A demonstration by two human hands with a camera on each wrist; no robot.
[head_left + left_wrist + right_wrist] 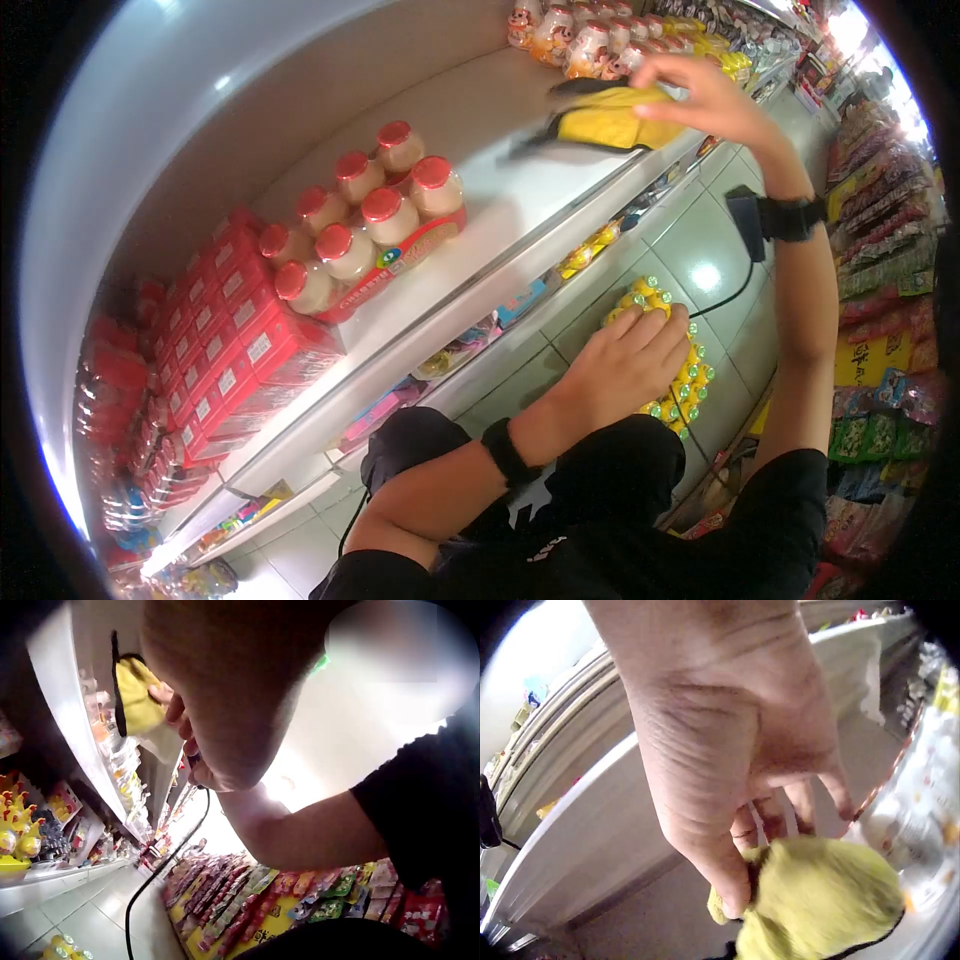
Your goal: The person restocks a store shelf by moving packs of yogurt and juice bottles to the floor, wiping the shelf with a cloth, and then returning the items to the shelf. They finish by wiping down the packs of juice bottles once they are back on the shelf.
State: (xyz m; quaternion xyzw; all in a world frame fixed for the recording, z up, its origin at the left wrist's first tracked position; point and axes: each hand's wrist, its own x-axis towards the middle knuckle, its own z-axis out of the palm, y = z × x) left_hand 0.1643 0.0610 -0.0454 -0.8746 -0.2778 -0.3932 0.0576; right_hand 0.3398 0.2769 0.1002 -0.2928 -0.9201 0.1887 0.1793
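Observation:
A yellow cloth (612, 118) with black edging hangs from my right hand (700, 100), over the white shelf (500, 150). In the right wrist view the thumb and fingers pinch the cloth (825, 896), while the other fingers extend past it. Motion blurs the cloth's dark end in the head view. My left hand (630, 360) is lower, in front of my knees, its fingers loosely bent and holding nothing. It overlaps a pack of yellow bottles (690, 385) with green tops on the floor in the head view.
Red-capped bottles (385, 215) in a pack stand on the shelf beside stacked red cartons (240, 330). More bottles (590, 45) stand at its far end. Packaged goods (870, 300) line the right side. A black cable (161, 862) hangs near my arms.

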